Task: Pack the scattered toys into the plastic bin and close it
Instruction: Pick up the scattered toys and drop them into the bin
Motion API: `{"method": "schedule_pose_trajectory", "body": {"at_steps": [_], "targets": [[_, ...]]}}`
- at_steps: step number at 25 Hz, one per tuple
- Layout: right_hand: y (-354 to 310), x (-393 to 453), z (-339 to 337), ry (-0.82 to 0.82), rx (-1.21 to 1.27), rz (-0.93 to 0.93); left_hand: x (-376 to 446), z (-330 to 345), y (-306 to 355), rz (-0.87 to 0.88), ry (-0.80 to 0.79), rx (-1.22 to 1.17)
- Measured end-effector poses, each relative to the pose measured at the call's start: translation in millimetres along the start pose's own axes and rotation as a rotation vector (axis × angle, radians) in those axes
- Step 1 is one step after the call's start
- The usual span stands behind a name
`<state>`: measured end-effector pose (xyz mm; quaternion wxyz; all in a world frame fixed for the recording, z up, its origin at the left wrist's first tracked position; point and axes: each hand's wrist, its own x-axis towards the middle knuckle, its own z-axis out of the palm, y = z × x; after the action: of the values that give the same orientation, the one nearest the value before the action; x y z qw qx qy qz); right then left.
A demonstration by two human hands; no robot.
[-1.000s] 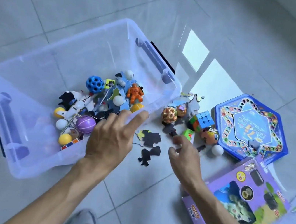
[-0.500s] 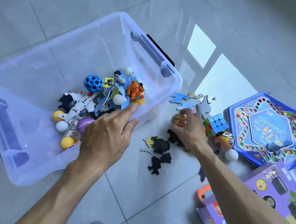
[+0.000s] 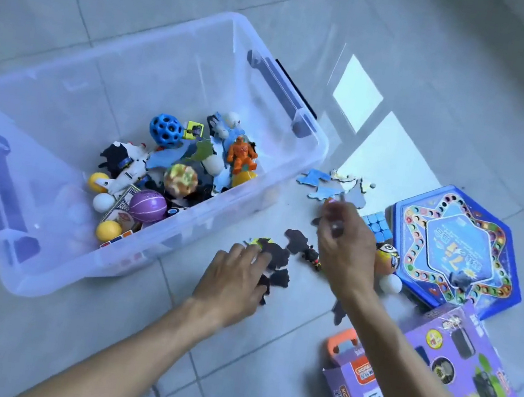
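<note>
A: Plastic bin [image 3: 72, 106]?
B: On floor, lidless, toys inside.
A: Left hand [image 3: 233, 283]?
B: Fingers spread flat on dark puzzle pieces [image 3: 279, 256] beside bin.
A: Right hand [image 3: 345, 246]?
B: Curled; grip blurred, cannot tell.

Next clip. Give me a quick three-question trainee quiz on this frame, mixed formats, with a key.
1. True or false: the bin has its lid on.
2. Which toy lies inside the bin? A) orange figure B) cube C) hexagonal board
3. Fill in: the left hand rests on dark puzzle pieces lying on the ____.

Key
1. False; the bin is open and no lid shows on it.
2. A; the cube and board lie on the floor beside the right hand.
3. floor
</note>
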<state>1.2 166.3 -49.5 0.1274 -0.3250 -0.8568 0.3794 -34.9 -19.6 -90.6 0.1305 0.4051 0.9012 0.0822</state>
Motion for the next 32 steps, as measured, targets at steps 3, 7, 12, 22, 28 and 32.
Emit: {"method": "schedule_pose_trajectory", "body": {"at_steps": [3, 7, 12, 22, 28, 32], "targets": [[74, -16, 21, -0.332, -0.47, -0.116, 36, 24, -10, -0.002, -0.077, 0.095], [80, -20, 31, -0.323, -0.569, -0.151, 63, 31, -12, 0.021, -0.078, 0.086], [-33, -31, -25, 0.225, 0.295, 0.036, 40, 12, -8, -0.207, -0.041, -0.426], [-78, 14, -36, 0.299, 0.249, -0.173, -29, -255, -24, -0.343, 0.904, -0.456], [64, -49, 51, -0.463, -0.439, -0.281, -16, -99, 22, -0.014, 0.414, -0.388], [83, -51, 58, -0.482, -0.53, -0.286, 12, 20, -1, -0.102, 0.064, -0.049]]}}
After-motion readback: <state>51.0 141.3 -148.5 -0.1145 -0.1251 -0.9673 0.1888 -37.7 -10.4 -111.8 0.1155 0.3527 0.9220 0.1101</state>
